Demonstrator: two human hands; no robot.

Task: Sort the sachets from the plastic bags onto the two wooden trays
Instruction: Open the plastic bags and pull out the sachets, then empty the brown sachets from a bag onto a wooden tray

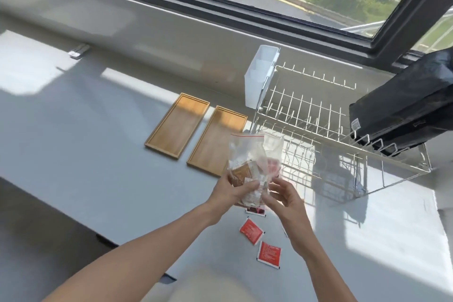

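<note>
Print on the red sachets [251, 231] and the black bag's label [356, 125] (both blurred) cannot be read.

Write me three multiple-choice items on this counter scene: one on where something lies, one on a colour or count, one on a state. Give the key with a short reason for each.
1. Where do the two wooden trays lie relative to the dish rack?
A. Inside it
B. To its left on the counter
C. Behind it on the sill

2. What colour are the loose sachets lying on the counter near the person?
A. Red
B. Green
C. Blue

3. What state are the wooden trays in?
A. Stacked
B. Full of sachets
C. Empty

Key:
1. B: the left tray and right tray sit side by side on the grey counter, left of the white wire dish rack.
2. A: two sachets are plainly red.
3. C: bare wood shows in both trays, while the left hand and right hand hold the plastic bags of sachets.
</note>
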